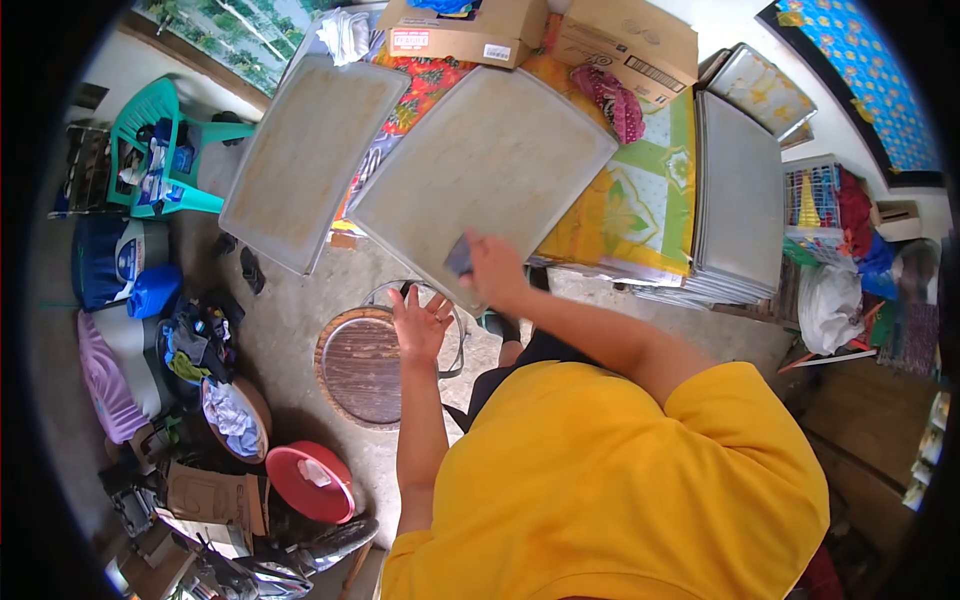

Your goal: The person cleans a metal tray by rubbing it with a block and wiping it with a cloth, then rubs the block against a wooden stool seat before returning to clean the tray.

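Note:
A large grey flat panel (490, 160) with a pale rim lies on the cloth-covered table in front of me. My right hand (495, 270) is closed around a small dark grey flat piece (459, 256), which overlaps the panel's near corner. What kind of piece it is I cannot tell. Below that corner, my left hand (422, 322) is open with its fingers spread, holding nothing. A second grey panel (310, 160), with a brownish face, rests to the left of the first one.
A round wooden stool (357, 368) stands below my left hand. Several more panels are stacked at the right (738, 190). Cardboard boxes (630, 45) sit along the back. On the floor at left are a red basin (285, 475) and a green plastic chair (150, 105).

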Action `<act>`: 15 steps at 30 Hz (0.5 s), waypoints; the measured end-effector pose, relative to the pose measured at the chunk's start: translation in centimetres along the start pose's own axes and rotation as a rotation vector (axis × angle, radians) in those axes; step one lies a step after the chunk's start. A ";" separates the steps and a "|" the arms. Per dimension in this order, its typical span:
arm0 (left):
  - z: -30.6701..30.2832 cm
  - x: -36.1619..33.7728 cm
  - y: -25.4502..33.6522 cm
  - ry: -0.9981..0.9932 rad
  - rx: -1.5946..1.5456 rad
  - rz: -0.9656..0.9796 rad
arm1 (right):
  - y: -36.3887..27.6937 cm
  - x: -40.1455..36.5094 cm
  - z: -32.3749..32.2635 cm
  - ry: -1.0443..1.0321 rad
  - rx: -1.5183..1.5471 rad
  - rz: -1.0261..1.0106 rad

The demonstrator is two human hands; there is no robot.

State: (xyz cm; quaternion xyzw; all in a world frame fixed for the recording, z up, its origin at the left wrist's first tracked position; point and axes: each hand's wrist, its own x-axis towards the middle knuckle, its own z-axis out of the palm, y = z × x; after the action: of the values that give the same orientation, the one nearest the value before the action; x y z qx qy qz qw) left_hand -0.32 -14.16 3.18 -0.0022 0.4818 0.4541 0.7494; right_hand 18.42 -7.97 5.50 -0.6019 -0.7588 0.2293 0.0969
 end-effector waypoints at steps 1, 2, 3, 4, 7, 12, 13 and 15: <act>0.0 -0.1 0.0 -0.014 -0.009 -0.006 | -1.2 -0.5 0.8 -0.053 -0.002 -0.012; -0.1 -0.1 -0.1 0.003 -0.005 -0.010 | -1.4 -0.5 1.1 -0.073 0.040 -0.007; -0.2 -0.1 0.0 0.023 0.003 -0.015 | -1.4 -0.5 1.5 -0.092 0.085 0.000; 0.4 -0.4 0.4 0.045 0.015 -0.021 | -1.1 -0.4 2.1 -0.112 0.134 0.008; 0.1 0.1 -0.2 0.270 0.264 0.133 | 2.4 2.1 -1.3 -0.087 0.393 0.097; 3.0 -0.1 -2.6 0.219 1.536 0.873 | 11.9 4.8 -6.6 0.270 0.331 0.261; 5.3 -1.2 -2.9 0.178 1.732 0.838 | 14.2 5.5 -6.8 0.285 0.344 0.312; 9.0 -1.9 -3.4 0.089 2.124 0.740 | 17.0 6.0 -8.2 0.333 0.384 0.356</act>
State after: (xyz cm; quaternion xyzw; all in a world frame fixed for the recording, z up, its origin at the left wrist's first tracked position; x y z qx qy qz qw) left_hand 8.25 -13.45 7.87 0.7640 0.6217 0.0077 0.1728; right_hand 35.15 2.63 4.01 -0.7254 -0.5579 0.2799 0.2901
